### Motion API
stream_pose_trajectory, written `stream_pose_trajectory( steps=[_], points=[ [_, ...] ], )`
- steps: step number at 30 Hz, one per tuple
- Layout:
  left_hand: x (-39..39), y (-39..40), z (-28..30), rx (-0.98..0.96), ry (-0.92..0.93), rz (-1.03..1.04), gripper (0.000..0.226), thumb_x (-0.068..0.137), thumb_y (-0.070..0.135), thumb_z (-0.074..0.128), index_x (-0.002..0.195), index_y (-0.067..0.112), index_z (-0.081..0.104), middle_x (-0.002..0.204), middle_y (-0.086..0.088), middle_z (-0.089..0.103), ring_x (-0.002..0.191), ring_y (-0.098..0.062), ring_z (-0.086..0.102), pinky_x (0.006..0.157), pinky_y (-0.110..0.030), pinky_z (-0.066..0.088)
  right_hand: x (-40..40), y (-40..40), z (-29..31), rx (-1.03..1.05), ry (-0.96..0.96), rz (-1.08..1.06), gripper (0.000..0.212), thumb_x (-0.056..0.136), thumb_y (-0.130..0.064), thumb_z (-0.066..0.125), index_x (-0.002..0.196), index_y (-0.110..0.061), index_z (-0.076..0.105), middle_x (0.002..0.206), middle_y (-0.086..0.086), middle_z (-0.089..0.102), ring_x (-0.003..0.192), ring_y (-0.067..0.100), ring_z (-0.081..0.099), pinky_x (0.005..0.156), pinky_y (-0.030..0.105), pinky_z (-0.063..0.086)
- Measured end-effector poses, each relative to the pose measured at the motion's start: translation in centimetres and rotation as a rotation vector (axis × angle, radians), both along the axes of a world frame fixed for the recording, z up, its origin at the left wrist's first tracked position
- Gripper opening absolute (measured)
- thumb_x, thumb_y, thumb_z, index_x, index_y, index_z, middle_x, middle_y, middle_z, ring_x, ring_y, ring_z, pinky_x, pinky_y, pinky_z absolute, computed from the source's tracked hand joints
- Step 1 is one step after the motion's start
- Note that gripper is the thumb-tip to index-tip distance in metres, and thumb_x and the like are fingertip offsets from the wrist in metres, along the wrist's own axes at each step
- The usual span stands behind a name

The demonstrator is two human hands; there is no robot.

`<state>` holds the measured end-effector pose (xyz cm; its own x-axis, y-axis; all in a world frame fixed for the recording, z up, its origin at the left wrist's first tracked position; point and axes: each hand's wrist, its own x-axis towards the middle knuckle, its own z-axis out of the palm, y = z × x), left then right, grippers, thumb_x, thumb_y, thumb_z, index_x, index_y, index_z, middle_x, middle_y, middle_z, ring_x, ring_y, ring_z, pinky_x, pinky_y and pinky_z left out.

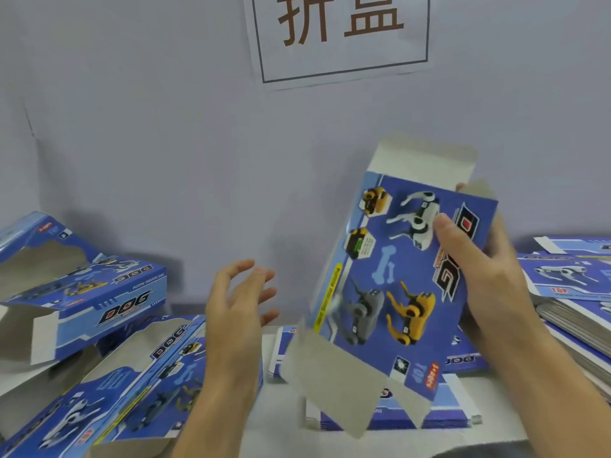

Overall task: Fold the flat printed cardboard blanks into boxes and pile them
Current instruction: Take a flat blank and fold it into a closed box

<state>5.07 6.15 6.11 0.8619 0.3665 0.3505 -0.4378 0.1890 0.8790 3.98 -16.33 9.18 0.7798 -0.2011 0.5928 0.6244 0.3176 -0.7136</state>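
Step in hand, as I read it: one blank is being opened into a box, end flaps not yet tucked. My right hand [486,279] grips the blue printed cardboard blank with robot-dog pictures [393,276] by its right edge, thumb across the printed face, fingers behind. It hangs in the air above the table, tilted, partly popped into a sleeve; grey-white flaps stand loose at top and bottom.

My left hand [241,302] holds nothing, fingers spread and lightly curved, just left of the blank and apart from it.

Next move, my judgement: bring the left hand to the blank's left edge, square the sleeve, then fold the lower flaps inward while the right hand steadies it. Thin card, likely to crease if squeezed hard.

Finished boxes, blue with window cut-outs [79,285], lie piled at the left. A stack of flat blue blanks [572,279] sits at the right; more flat blanks [396,414] lie on the table under the held one.

Writing: "DOG" in bold on the piled boxes and on the held blank, "FUNNY MOVING DOG" faintly on one box, "TOP" in red on the right stack. White paper wall sign [340,34] bears two large brown characters, 折盒. A yellow strip of small print on the held blank is too blurred to read.
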Motion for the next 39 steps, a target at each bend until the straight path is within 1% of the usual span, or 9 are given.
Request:
stream_pose_trajectory(
  steps=[5, 10, 14, 20, 26, 29, 33, 37, 39],
  points=[
    [-1.3, -0.8, 1.0, 0.153, -0.173, -0.117, 0.052, 0.076, 0.064, 0.068, 0.124, 0.052, 0.052, 0.129, 0.02, 0.06, 0.118, -0.007, 0.061, 0.091, -0.03, 0.053, 0.1, 0.4, -0.7, -0.269, 0.036, 0.211, 0.049, 0.072, -0.027, 0.079, 0.118, -0.039, 0.065, 0.108, 0.003, 0.075, 0.092, 0.029, 0.074, 0.065, 0.03, 0.06],
    [-2.2, -2.0, 2.0, 0.349, -0.284, -0.077, 0.055, 0.072, 0.069, 0.069, 0.122, 0.057, 0.05, 0.114, 0.034, 0.061, 0.1, 0.003, 0.066, 0.073, -0.013, 0.055, 0.2, 1.9, -0.9, -0.31, 0.049, 0.47, 0.062, 0.075, -0.026, 0.073, 0.132, -0.042, 0.054, 0.121, 0.006, 0.071, 0.101, 0.032, 0.072, 0.073, 0.037, 0.06],
    [-2.1, -2.7, 1.4, 0.363, -0.286, 0.061, 0.04, 0.075, 0.052, 0.07, 0.111, 0.039, 0.058, 0.1, -0.007, 0.068, 0.08, -0.02, 0.071, 0.061, -0.036, 0.059, 0.3, 3.2, -1.0, -0.326, 0.037, 0.28, 0.048, 0.088, -0.027, 0.068, 0.131, -0.038, 0.049, 0.113, -0.001, 0.073, 0.097, 0.022, 0.073, 0.07, 0.028, 0.06],
    [-2.3, -2.8, 1.2, 0.319, -0.315, -0.048, 0.032, 0.083, 0.042, 0.064, 0.101, 0.018, 0.053, 0.07, 0.007, 0.066, 0.064, -0.008, 0.069, 0.049, -0.019, 0.052, 0.5, 3.3, -0.9, -0.478, 0.148, 0.133, 0.029, 0.094, -0.024, 0.061, 0.116, -0.037, 0.05, 0.096, -0.001, 0.074, 0.083, 0.021, 0.075, 0.069, 0.034, 0.062],
    [-2.2, -3.4, 1.6, 0.164, -0.278, 0.02, 0.027, 0.101, 0.026, 0.05, 0.08, 0.01, 0.047, 0.047, 0.009, 0.042, 0.043, -0.005, 0.04, 0.039, -0.015, 0.035, 0.5, 4.8, -0.3, -0.452, 0.152, -0.078, 0.032, 0.098, -0.053, 0.044, 0.099, -0.023, 0.055, 0.057, 0.005, 0.053, 0.055, 0.016, 0.055, 0.048, 0.017, 0.044],
    [-2.3, -3.3, 1.6, 0.127, -0.242, 0.036, 0.028, 0.1, 0.006, 0.039, 0.087, 0.027, 0.052, 0.064, 0.003, 0.053, 0.055, -0.02, 0.043, 0.039, -0.019, 0.036, 0.5, 5.1, -0.5, -0.372, 0.227, -0.043, 0.007, 0.096, -0.031, 0.047, 0.1, -0.036, 0.051, 0.056, -0.002, 0.056, 0.053, 0.016, 0.056, 0.046, 0.023, 0.046],
    [-2.4, -3.2, 2.2, 0.093, -0.233, -0.007, 0.05, 0.101, 0.01, 0.036, 0.129, 0.051, 0.04, 0.089, 0.025, 0.065, 0.053, -0.007, 0.052, 0.043, -0.015, 0.044, 0.4, 5.3, -0.1, -0.361, 0.205, 0.045, 0.045, 0.08, -0.038, 0.045, 0.122, -0.056, 0.049, 0.072, 0.016, 0.061, 0.063, 0.021, 0.06, 0.062, 0.035, 0.052],
    [-2.5, -2.8, 2.2, 0.093, -0.296, 0.031, 0.025, 0.103, 0.011, 0.037, 0.101, 0.026, 0.057, 0.093, -0.006, 0.061, 0.055, -0.013, 0.047, 0.041, -0.018, 0.04, 0.3, 5.6, -0.4, -0.311, 0.14, 0.08, 0.022, 0.079, -0.036, 0.042, 0.092, -0.038, 0.059, 0.067, 0.003, 0.062, 0.065, 0.024, 0.059, 0.063, 0.038, 0.046],
    [-2.5, -2.5, 1.9, 0.069, -0.388, 0.055, 0.026, 0.098, 0.024, 0.036, 0.094, 0.014, 0.059, 0.096, 0.005, 0.066, 0.075, -0.003, 0.062, 0.052, -0.018, 0.048, 0.2, 5.5, -0.8, -0.221, 0.112, 0.15, 0.031, 0.083, -0.045, 0.04, 0.095, -0.025, 0.06, 0.082, 0.003, 0.071, 0.072, 0.023, 0.066, 0.062, 0.038, 0.051]
  ],
)
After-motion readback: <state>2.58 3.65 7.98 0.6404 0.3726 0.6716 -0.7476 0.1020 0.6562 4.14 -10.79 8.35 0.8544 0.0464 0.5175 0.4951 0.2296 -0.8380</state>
